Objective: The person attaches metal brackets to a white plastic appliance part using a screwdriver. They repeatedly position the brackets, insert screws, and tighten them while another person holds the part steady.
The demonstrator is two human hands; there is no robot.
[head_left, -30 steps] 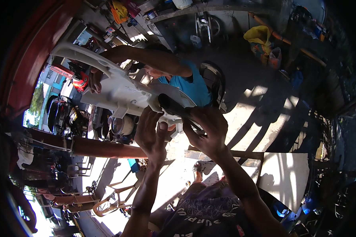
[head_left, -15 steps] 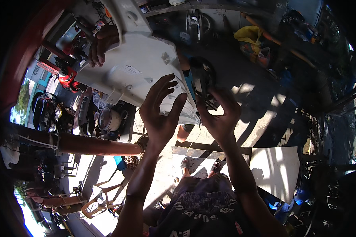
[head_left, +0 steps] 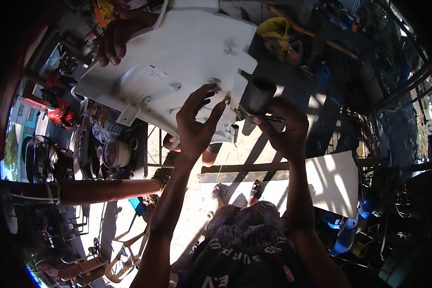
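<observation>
Panel [head_left: 177, 57], white, spans the far left, a co-worker's hand [head_left: 114, 44] at its edge. Right hand [head_left: 289, 126] grasps a black tube [head_left: 258, 93]; left hand [head_left: 197, 128], unclenched, is near the panel.

Sunlight is bleaching the floor [head_left: 192, 206] behind your dim left hand [head_left: 197, 129] and striping the pale board [head_left: 335, 185] toward its right edge. Your fisheye view is curving and blackening at its rim.

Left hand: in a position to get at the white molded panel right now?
Probably yes: the left hand is open, looks empty and sits in front of the lower part of the white molded panel, with nothing visible between them. Can't tell whether the fingertips touch it.
</observation>
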